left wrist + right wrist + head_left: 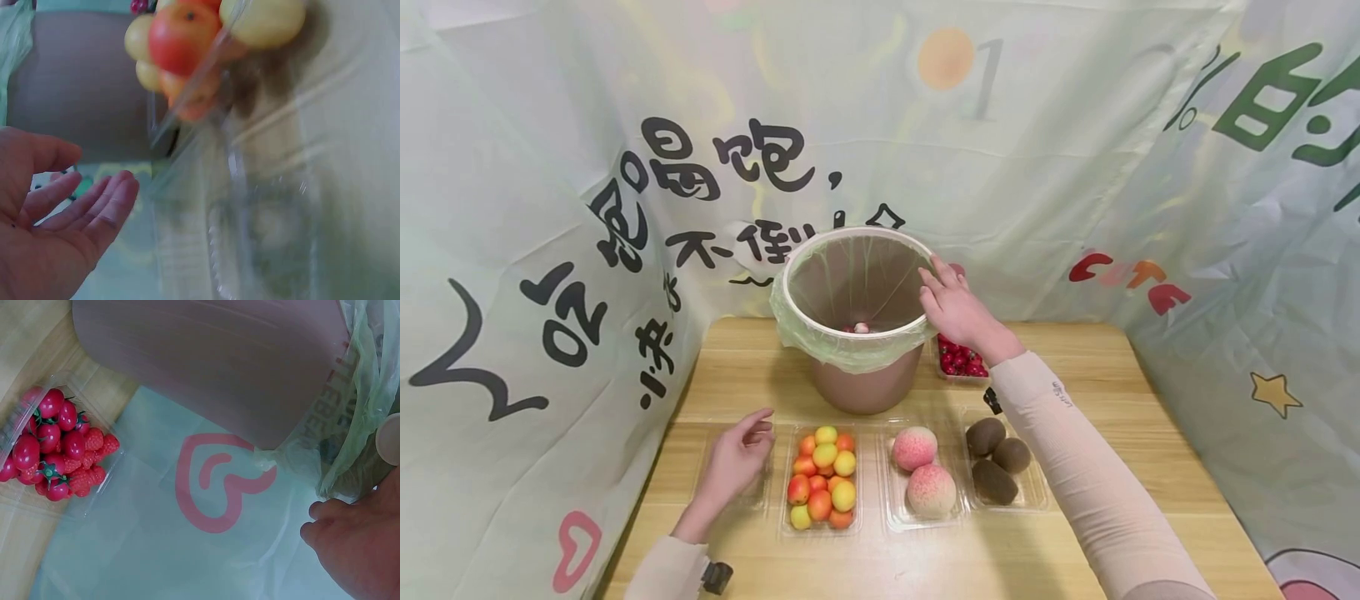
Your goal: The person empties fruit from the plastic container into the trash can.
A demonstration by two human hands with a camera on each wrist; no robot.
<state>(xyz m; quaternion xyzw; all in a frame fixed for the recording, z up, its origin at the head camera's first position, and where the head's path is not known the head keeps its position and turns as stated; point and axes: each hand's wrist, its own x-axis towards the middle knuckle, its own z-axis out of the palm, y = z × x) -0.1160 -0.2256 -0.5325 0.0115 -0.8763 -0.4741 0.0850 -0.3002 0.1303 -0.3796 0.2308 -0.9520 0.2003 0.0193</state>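
Note:
A mauve bin (868,387) with a white rim and a pale green bag (842,354) folded over it stands at the middle back of the table. My right hand (958,308) rests at the right side of its rim, fingers stretched out. In the right wrist view, the fingertips (315,519) are beside the bag's edge. A small whitish-pink item (861,327) shows low inside the bin. My left hand (741,458), loosely bent and holding nothing, hovers over a clear plastic tray (752,496). The left wrist view shows its palm and fingers (115,206) relaxed.
A front row of clear trays holds small red and yellow fruits (820,483), two pink peaches (932,490) and three brown kiwis (995,482). A tray of cherry tomatoes and raspberries (56,447) sits right of the bin. Printed cloth walls (1037,208) enclose the table.

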